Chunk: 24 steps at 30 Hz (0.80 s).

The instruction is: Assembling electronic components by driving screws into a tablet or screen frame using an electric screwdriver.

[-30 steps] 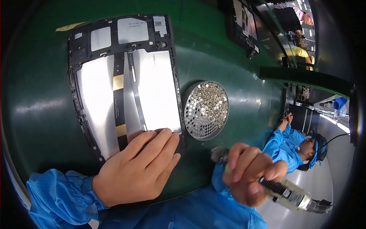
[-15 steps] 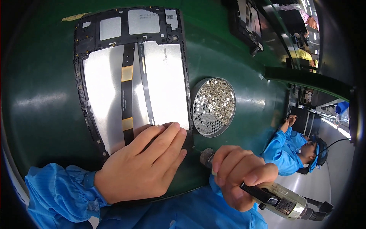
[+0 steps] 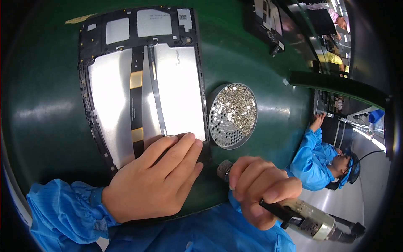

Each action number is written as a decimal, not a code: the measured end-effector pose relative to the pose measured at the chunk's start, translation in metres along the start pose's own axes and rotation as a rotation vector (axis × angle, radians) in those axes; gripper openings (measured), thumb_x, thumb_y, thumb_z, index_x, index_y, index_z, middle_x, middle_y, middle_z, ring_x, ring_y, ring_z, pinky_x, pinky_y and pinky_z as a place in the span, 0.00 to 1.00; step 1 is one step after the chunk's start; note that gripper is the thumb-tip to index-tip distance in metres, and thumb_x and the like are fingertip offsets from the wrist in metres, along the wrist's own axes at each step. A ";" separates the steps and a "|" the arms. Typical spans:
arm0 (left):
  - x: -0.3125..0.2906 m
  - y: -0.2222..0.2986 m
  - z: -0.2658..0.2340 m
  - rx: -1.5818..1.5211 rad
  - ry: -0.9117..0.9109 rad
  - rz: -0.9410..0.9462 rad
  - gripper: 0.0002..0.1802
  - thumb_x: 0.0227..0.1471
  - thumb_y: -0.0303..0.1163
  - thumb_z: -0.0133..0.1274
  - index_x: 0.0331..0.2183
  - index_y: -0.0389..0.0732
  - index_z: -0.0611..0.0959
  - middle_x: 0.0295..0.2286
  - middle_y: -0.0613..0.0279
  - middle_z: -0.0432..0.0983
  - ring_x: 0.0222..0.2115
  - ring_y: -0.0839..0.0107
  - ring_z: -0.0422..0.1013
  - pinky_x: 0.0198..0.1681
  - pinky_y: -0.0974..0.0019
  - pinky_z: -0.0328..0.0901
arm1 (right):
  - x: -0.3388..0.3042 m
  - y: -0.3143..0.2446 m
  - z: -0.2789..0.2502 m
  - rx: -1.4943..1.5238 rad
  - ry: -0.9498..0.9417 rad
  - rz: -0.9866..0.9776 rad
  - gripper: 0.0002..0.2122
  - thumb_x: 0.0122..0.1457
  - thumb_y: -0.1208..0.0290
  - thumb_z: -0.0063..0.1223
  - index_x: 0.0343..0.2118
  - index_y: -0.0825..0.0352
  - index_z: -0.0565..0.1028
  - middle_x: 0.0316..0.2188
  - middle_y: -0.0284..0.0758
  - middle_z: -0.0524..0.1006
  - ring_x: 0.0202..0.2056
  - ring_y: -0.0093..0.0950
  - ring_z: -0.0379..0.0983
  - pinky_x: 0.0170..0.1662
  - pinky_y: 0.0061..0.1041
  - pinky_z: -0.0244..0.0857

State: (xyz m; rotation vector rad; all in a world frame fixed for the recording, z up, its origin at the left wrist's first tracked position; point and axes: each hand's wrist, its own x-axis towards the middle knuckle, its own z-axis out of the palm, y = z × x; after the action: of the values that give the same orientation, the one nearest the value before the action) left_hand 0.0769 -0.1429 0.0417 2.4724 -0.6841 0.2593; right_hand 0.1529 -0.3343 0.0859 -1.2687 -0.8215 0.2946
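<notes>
My left hand (image 3: 153,180) lies with outstretched fingers across the lower right part of a tablet-like device chassis (image 3: 116,49). The chassis has a black frame, silver metal panels and dark flex ribbons (image 3: 137,108) with gold patches. My right hand (image 3: 262,191) is wrapped round a power screwdriver (image 3: 308,218) with a pale translucent body, a black lever and a knurled nose. Its nose points left, toward the lower right corner of the chassis. Whatever bit it carries cannot be made out. My left palm hides the bottom edge of the chassis.
Right beside the chassis stands a round grey dish (image 3: 231,140) with a perforated plate, heaped with tiny screws. Another black device part (image 3: 268,25) lies at the far right of the green table (image 3: 46,138). A person in blue (image 3: 315,159) works beyond a green rail (image 3: 340,86).
The chassis, dish and screwdriver all appear slightly farther left and up in the picture. My hands keep their grip and pose. The person in blue has raised a hand.
</notes>
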 end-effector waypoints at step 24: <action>0.012 0.016 0.009 0.038 0.012 0.041 0.11 0.44 0.27 0.60 0.35 0.40 0.85 0.42 0.48 0.77 0.47 0.55 0.70 0.51 0.56 0.64 | -0.003 0.012 -0.039 -0.086 0.335 -0.037 0.15 0.51 0.77 0.52 0.42 0.65 0.66 0.18 0.34 0.67 0.22 0.29 0.66 0.32 0.35 0.63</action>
State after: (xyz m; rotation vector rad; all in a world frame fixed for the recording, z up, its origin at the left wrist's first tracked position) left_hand 0.0790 -0.1650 0.0455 2.4924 -0.7313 0.3052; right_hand 0.1803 -0.3610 0.0710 -1.3366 -0.5738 0.0144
